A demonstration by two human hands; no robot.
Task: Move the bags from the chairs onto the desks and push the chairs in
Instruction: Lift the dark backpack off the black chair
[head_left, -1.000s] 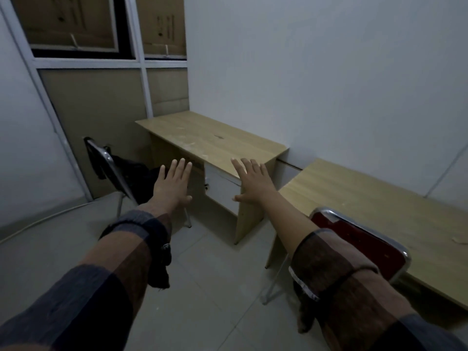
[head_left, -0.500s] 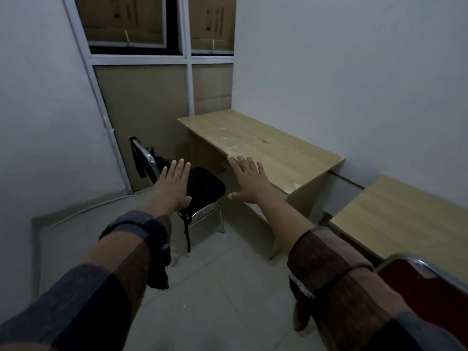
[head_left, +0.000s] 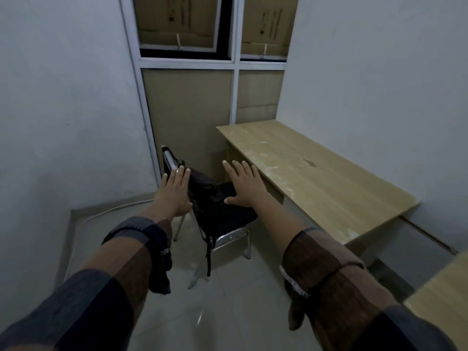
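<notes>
We hold both arms stretched forward, palms down. Our left hand (head_left: 174,193) has its fingers (head_left: 180,176) straight and close together, thumb alongside, gripping nothing; the fingertips overlap the top of the chrome-framed chair with a black padded seat (head_left: 228,224), though we cannot tell whether they actually touch its backrest. Our right hand (head_left: 244,186) is spread wide, fingers (head_left: 239,168) splayed apart and thumb stuck out to the left, holding nothing either; it hovers over the seat, and contact with anything below is unclear. Between and just under the two sets of fingers sits the black fabric backpack (head_left: 210,193), resting on the chair seat against the backrest, with a strap hanging down past the seat's front edge. Just right of our right fingers runs the edge of the light wooden worktop (head_left: 316,178), its surface bare and scuffed. The chair stands pulled out from it. Our rolled plaid sleeves (head_left: 326,274) bunch at the forearms.
</notes>
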